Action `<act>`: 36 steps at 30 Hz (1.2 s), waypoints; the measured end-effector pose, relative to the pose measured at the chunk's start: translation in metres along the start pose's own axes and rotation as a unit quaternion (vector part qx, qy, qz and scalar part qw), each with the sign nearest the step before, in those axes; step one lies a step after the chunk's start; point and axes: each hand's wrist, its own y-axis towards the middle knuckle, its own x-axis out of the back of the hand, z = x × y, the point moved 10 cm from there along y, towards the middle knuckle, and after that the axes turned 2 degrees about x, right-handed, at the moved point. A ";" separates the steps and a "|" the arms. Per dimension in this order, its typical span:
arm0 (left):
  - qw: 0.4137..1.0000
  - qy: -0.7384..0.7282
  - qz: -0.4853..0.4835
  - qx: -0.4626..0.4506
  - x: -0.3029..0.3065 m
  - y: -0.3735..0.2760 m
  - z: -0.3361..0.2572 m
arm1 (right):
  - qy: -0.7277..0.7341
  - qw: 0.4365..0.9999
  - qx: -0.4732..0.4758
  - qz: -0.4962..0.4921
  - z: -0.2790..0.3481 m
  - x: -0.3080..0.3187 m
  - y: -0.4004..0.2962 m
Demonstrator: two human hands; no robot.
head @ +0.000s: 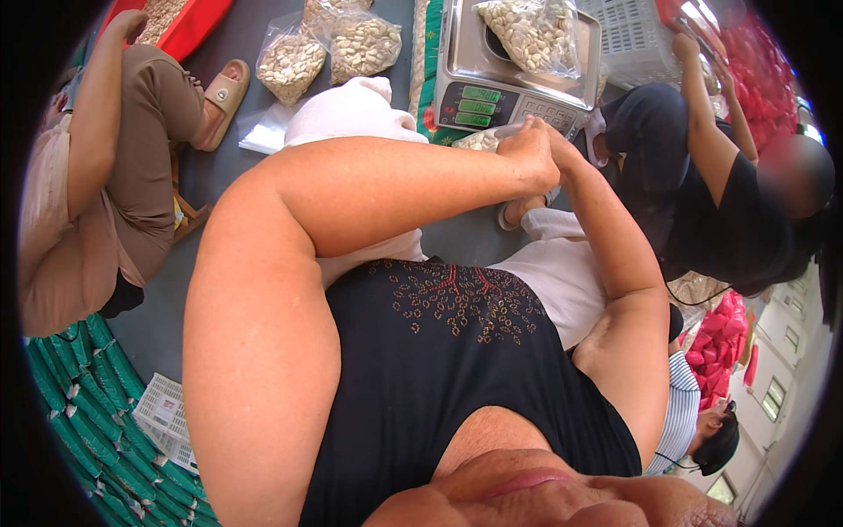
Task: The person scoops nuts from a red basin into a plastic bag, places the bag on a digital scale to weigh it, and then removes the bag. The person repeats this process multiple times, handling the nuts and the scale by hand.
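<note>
Both hands come together at the top edge of a clear plastic bag of pale pumpkin seeds (477, 140), just in front of a digital scale (474, 72). My left hand (532, 155) is closed at the bag's edge. Pressed close against it is my right hand (561, 143), whose fingers are mostly hidden. Another filled bag (533, 33) lies on the scale's metal pan. Several filled seed bags (293, 62) stand on the floor to the left, beside flat clear plastic bags (267, 132).
A person (141, 105) sits at left by a red tub of seeds (197, 33); another (685, 158) sits at right near a white crate (629, 46). Green packs (92, 408) are stacked lower left around a white plastic basket (161, 408). Red bags (757, 85) pile up at far right.
</note>
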 end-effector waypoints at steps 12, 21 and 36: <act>1.000 -0.005 0.003 0.004 -0.003 0.007 0.002 | -0.130 0.991 0.013 0.006 0.007 0.008 0.002; 1.000 0.012 -0.003 0.012 0.002 0.006 0.006 | -0.363 0.888 0.103 -0.264 0.137 0.123 -0.023; 0.999 0.032 -0.014 0.029 0.007 0.010 0.014 | -0.357 0.897 0.071 -0.250 0.118 0.142 0.100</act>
